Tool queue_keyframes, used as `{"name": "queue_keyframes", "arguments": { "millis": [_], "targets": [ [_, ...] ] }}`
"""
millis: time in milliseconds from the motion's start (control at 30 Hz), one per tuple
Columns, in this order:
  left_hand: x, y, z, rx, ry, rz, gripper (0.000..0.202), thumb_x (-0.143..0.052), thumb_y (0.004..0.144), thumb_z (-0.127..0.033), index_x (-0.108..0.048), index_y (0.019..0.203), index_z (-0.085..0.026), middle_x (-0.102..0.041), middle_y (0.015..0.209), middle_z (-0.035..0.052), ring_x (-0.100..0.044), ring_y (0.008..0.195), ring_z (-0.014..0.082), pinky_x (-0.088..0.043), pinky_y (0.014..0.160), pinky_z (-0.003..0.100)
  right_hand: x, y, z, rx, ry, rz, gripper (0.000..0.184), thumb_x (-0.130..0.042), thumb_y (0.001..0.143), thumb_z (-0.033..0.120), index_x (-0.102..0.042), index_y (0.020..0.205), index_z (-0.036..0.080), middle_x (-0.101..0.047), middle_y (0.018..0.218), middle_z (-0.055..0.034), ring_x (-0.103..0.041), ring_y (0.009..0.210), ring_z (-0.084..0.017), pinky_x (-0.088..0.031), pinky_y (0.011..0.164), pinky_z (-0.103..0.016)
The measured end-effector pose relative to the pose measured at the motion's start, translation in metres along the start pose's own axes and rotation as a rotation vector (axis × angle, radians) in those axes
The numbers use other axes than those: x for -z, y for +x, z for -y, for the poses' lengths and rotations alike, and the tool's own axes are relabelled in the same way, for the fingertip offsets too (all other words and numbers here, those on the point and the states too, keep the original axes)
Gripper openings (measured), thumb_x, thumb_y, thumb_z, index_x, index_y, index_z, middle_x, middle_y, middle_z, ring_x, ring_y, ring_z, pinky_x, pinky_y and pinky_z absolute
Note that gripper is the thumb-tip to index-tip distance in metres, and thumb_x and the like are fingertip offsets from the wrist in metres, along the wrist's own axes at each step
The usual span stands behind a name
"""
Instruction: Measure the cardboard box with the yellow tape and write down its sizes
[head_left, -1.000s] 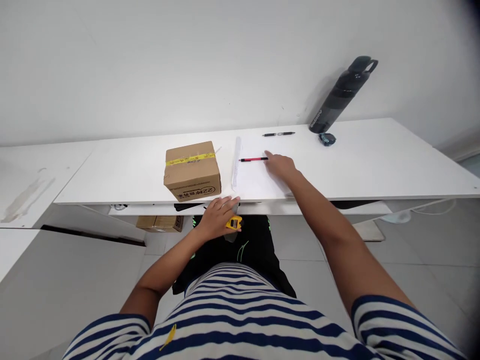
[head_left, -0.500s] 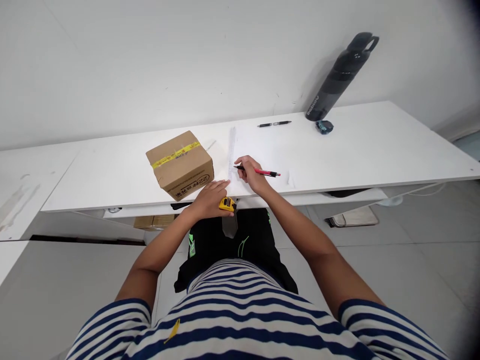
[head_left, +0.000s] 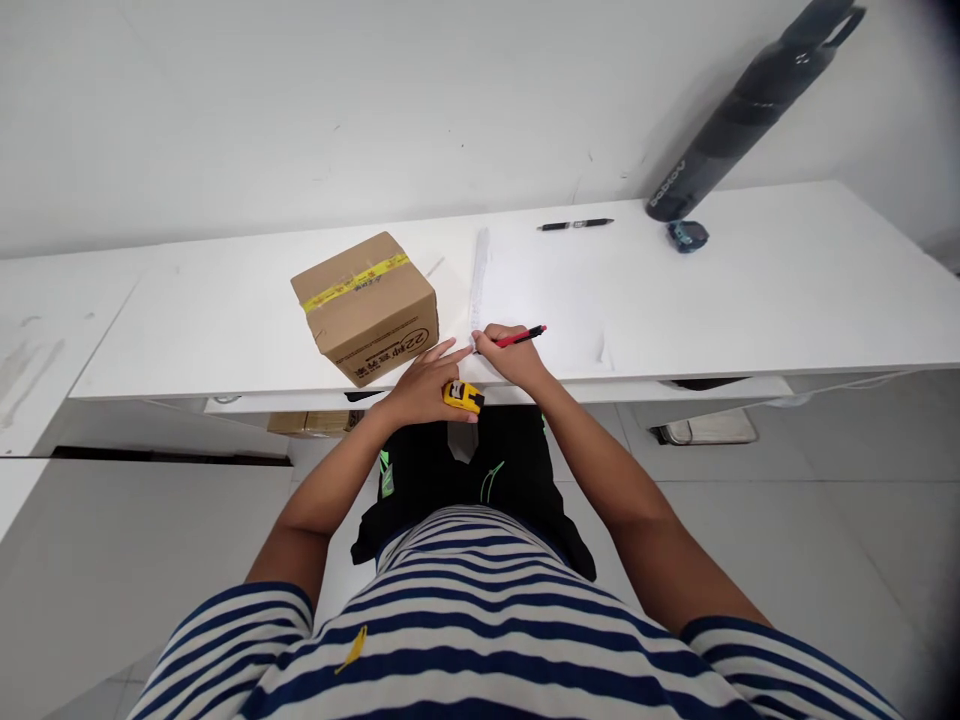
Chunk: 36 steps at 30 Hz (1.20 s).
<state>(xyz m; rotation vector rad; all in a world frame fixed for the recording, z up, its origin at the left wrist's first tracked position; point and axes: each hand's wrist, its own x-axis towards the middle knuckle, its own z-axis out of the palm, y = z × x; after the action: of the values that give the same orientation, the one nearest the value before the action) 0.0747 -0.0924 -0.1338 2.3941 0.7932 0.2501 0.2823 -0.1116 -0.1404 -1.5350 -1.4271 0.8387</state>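
Note:
My right hand (head_left: pixel 508 358) is closed on a red pen (head_left: pixel 521 336) in a writing grip, its tip down on the white paper (head_left: pixel 540 300) near the desk's front edge. My left hand (head_left: pixel 427 382) rests at the desk edge beside it, holding a small yellow tape measure (head_left: pixel 462 396), with the index finger stretched toward the pen tip. A taped cardboard box (head_left: pixel 365 305) stands just left of both hands. A clear ruler (head_left: pixel 478 272) lies on the paper behind the hands.
A black pen (head_left: pixel 575 224) lies at the back of the white desk (head_left: pixel 750 290). A dark water bottle (head_left: pixel 742 105) leans against the wall at the right, with a small dark object (head_left: pixel 688 235) at its foot. Another cardboard box (head_left: pixel 311 423) sits under the desk.
My right hand picked up the red pen from the desk and brought it back to the front edge. My left hand with the tape measure rose to the desk edge.

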Motion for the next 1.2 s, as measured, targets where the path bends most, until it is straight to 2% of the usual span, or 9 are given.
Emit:
{"name": "queue_keyframes", "arguments": {
  "millis": [333,633,767,1000,1200],
  "targets": [
    [-0.0033,0.0011,-0.0021,0.017,0.000,-0.011,0.057,-0.078,0.065,-0.076,-0.066,0.082,-0.023,-0.046,0.165,0.0076,-0.023,0.161,0.0382,-0.032,0.124,0.053,-0.0001,0.0000,0.0007,-0.002,-0.030,0.020,0.045,-0.057,0.086,0.044,-0.031,0.055,0.024,-0.033,0.055,0.0045,-0.032,0.058,-0.012,-0.026,0.058,-0.032],
    [-0.0034,0.0008,-0.0061,0.034,-0.048,-0.036,0.056,-0.080,0.062,-0.075,-0.069,0.080,-0.023,-0.050,0.162,0.0059,-0.028,0.158,0.0394,-0.032,0.125,0.053,0.0008,-0.0005,-0.0030,0.012,-0.026,0.024,0.045,-0.060,0.085,0.050,-0.040,0.055,0.024,-0.039,0.055,0.0035,-0.037,0.060,-0.014,-0.029,0.058,-0.032],
    [-0.0040,0.0004,-0.0063,0.037,-0.047,-0.041,0.056,-0.080,0.063,-0.075,-0.066,0.076,-0.023,-0.048,0.163,0.0053,-0.031,0.157,0.0402,-0.034,0.123,0.053,0.0001,-0.0012,-0.0035,0.009,-0.009,-0.038,0.043,-0.058,0.085,0.046,-0.037,0.055,0.025,-0.034,0.054,0.0044,-0.035,0.059,-0.013,-0.028,0.058,-0.032],
    [-0.0063,-0.0002,-0.0048,0.044,-0.043,-0.039,0.056,-0.080,0.063,-0.074,-0.072,0.085,-0.023,-0.049,0.162,0.0053,-0.032,0.156,0.0407,-0.032,0.124,0.053,0.0003,-0.0012,-0.0048,0.018,-0.008,-0.003,0.041,-0.057,0.084,0.045,-0.038,0.054,0.024,-0.037,0.055,0.0039,-0.037,0.060,-0.014,-0.030,0.058,-0.032],
    [-0.0070,0.0005,-0.0032,0.037,-0.060,-0.051,0.053,-0.082,0.063,-0.072,-0.068,0.078,-0.023,-0.050,0.162,0.0051,-0.034,0.155,0.0420,-0.034,0.122,0.054,-0.0002,-0.0030,-0.0040,0.017,0.010,-0.026,0.043,-0.058,0.083,0.044,-0.033,0.054,0.025,-0.032,0.054,0.0044,-0.033,0.058,-0.013,-0.027,0.057,-0.032]
  ]
}}
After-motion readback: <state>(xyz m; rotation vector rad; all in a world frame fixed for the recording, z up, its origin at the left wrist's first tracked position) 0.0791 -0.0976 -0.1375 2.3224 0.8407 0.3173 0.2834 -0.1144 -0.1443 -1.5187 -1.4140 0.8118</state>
